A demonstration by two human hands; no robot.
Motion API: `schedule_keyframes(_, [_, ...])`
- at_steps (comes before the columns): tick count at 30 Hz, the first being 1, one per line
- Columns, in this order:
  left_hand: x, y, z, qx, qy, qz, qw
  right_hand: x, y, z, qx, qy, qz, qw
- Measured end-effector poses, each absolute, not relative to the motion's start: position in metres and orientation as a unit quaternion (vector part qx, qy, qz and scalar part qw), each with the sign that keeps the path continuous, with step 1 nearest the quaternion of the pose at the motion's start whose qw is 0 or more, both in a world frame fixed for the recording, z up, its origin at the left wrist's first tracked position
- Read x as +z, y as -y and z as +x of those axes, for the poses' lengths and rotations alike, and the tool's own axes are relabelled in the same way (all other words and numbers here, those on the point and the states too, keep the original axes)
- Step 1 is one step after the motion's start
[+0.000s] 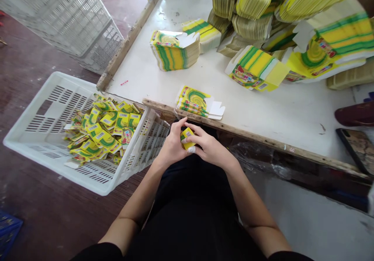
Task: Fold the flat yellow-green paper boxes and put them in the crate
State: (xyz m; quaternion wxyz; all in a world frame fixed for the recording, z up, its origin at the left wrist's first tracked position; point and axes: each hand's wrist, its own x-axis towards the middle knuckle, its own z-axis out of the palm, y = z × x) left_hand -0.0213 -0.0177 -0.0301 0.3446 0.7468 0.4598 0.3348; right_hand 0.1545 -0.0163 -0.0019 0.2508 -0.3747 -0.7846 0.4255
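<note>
Close to my body, just below the table edge, a small yellow-green box is held between both hands. My left hand closes on its left side, thumb and index finger along it. My right hand grips it from the right, with white wrapping on some fingertips. The fingers hide much of the box, so I cannot tell whether its flaps are folded. Just beyond my hands, a short pile of flat yellow cartons lies at the table's edge, white flaps pointing right.
At the left, a white plastic crate holds many yellow boxes. Carton stacks stand on the white table, with taller piles at back right. A wooden strip edges the table. A phone lies far right.
</note>
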Motion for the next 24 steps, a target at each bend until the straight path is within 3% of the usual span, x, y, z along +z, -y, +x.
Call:
schedule_keyframes(9, [-0.014,0.012,-0.025,0.272,-0.474,0.781,0.303,-0.019,0.026,0.154,0.356,0.722,-0.445,0.392])
schedule_keyframes(24, [-0.010,0.008,-0.027,0.296,-0.470,0.791,0.257,-0.010,0.023,0.159,0.332,0.781,-0.444,0.289])
